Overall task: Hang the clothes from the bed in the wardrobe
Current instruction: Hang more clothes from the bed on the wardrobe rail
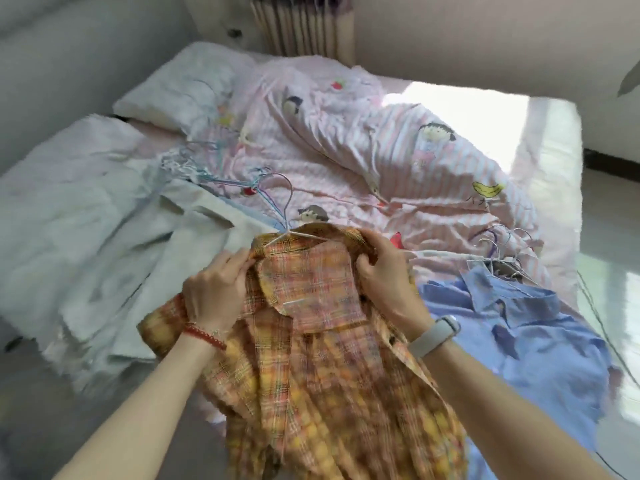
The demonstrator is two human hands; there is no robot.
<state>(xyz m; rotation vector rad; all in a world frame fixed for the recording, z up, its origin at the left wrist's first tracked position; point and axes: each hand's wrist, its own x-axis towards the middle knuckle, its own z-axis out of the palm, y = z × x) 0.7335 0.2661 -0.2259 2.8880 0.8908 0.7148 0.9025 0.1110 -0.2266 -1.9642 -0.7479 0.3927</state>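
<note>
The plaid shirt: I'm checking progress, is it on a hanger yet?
On one: the hanger hook sticks out of the plaid shirt collar, while the left hand and right hand grip the shoulders.

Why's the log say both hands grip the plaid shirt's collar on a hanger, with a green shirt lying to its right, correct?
Not quite: the head view shows the shirt to the right is a blue shirt, not green. Left hand and right hand do grip the plaid shirt on the hanger.

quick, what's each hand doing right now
Left hand: pinches the plaid shirt at its collar.
Right hand: grips the plaid shirt's collar.
</note>
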